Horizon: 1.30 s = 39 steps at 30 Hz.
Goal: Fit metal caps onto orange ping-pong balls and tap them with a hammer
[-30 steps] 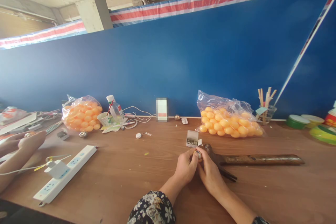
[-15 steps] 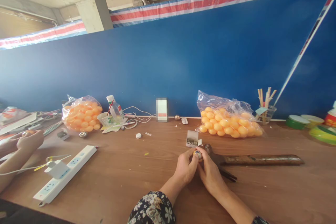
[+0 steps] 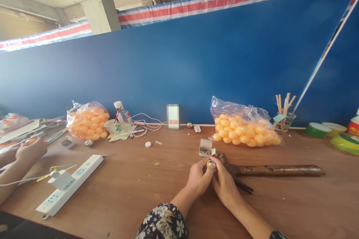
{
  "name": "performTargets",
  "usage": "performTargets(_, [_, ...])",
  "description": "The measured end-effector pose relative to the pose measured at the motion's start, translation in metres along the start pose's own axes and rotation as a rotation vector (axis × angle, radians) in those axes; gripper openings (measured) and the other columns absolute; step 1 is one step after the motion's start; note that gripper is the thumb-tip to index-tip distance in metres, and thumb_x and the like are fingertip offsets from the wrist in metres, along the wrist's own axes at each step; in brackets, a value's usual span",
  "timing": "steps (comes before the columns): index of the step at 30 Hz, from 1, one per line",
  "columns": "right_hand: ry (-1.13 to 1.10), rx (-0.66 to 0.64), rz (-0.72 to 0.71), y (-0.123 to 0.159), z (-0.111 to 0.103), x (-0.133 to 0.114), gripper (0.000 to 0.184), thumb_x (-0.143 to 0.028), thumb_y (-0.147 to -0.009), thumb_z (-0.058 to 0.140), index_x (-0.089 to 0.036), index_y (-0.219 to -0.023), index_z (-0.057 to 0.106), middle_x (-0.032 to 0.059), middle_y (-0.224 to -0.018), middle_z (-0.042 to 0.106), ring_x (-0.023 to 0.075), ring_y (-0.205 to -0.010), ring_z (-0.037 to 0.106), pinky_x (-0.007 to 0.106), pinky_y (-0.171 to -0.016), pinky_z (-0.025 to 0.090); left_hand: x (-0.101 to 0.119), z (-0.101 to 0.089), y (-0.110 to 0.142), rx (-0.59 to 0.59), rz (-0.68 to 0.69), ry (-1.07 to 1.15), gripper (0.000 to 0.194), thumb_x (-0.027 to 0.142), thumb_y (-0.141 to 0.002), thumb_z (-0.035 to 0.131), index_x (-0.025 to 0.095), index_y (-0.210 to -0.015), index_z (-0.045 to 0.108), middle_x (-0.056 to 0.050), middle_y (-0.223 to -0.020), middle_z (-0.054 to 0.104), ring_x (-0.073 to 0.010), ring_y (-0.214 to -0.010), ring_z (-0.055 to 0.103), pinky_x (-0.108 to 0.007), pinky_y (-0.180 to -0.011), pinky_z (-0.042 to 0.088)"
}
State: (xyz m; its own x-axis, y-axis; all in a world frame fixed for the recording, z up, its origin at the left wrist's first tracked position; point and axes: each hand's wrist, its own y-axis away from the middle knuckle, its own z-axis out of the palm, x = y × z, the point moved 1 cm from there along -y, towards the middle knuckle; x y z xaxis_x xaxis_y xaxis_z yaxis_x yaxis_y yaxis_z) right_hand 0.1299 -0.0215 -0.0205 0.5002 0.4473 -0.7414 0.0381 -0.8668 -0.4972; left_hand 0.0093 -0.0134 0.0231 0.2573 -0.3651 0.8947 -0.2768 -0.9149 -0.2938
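Left hand (image 3: pixel 196 179) and right hand (image 3: pixel 226 188) pinch a shiny ball (image 3: pixel 211 164), fingers (image 3: pixel 220 166) curled, beside the hammer (image 3: pixel 277 170); table (image 3: pixel 314 205) stretches past it.

We note both forearms (image 3: pixel 248 214) slanting in from the bench's (image 3: pixel 134 194) near side, converging. Left hand (image 3: pixel 198 177) and right hand (image 3: pixel 226 186) meet, fingers curled and pinching (wrists bare), left thumb pointing toward the far edge.

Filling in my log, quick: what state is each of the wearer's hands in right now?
Left hand: closed, holding a small, partly silver ball.
Right hand: closed, holding the same ball.
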Motion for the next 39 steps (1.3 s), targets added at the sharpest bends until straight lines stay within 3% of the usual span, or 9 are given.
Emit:
performTargets(31, [0.0, -0.01, -0.006, -0.0009, -0.0009, -0.002, 0.038, -0.024, -0.088, 0.042, -0.018, -0.126, 0.041, 0.0137, -0.12, 0.059, 0.0233, -0.108, 0.06, 0.04, -0.093, 0.049, -0.0032, 0.0012, -0.0013, 0.018, 0.003, -0.022, 0.03, 0.031, -0.09, 0.042, 0.017, -0.1, 0.066, -0.006, -0.09, 0.07, -0.0201, -0.085, 0.063, -0.028, -0.077, 0.046])
performTargets(39, [0.002, -0.02, -0.008, 0.0003, -0.001, -0.0002, 0.039, -0.022, -0.088, 0.042, -0.019, -0.126, 0.04, 0.0135, -0.121, 0.059, 0.0229, -0.107, 0.061, 0.039, -0.092, 0.05, -0.002, 0.0003, -0.0006, 0.014, 0.012, 0.009, 0.031, 0.03, -0.089, 0.043, 0.017, -0.104, 0.066, -0.006, -0.097, 0.071, -0.0207, -0.088, 0.063, -0.028, -0.08, 0.047])
